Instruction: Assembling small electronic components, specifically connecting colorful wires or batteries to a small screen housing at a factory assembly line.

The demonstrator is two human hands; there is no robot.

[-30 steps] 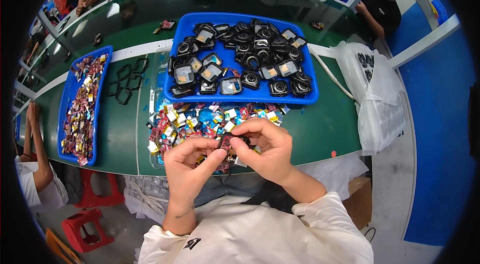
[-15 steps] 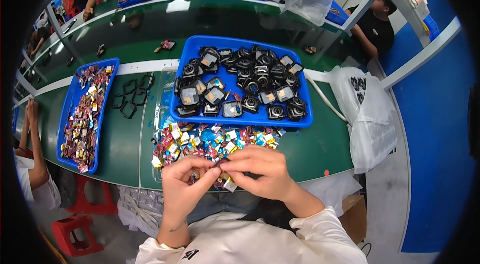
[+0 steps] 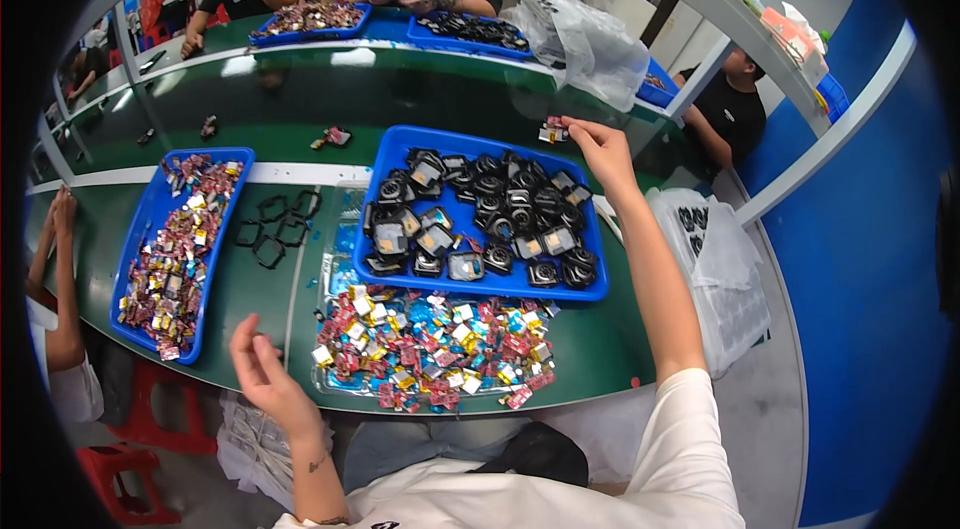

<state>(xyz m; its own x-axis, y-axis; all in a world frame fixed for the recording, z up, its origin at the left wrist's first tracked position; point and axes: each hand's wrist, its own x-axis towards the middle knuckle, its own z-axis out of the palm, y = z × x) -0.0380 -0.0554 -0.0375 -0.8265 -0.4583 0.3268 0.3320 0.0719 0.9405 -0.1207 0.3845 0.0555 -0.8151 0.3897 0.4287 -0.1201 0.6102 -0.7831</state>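
Note:
My right arm stretches over the big blue tray, and my right hand (image 3: pixel 604 155) pinches a small red circuit piece with yellow and white parts (image 3: pixel 552 132) above the dark green belt. Near the front edge of the table my left hand (image 3: pixel 265 377) hovers with fingers apart, holding nothing. Between my arms, a pile of similar small red, yellow and white circuit pieces (image 3: pixel 430 344) spreads on a clear plastic tray (image 3: pixel 335 391). Beyond it, black square housings with round openings (image 3: pixel 490 214) fill much of the blue tray (image 3: pixel 480 286).
A narrow blue tray (image 3: pixel 205 324) of circuit pieces stands left, beside several black square frames (image 3: pixel 270 241). Loose pieces (image 3: pixel 332 137) lie on the belt (image 3: pixel 420 94). Metal posts (image 3: pixel 830 154) and a plastic-wrapped stack (image 3: pixel 720 299) are right. Co-workers sit across and at left.
My hands have moved apart from the pinch over the pile. The right reached far forward to a circuit piece at the belt; the left went left and opened. The view has shifted.

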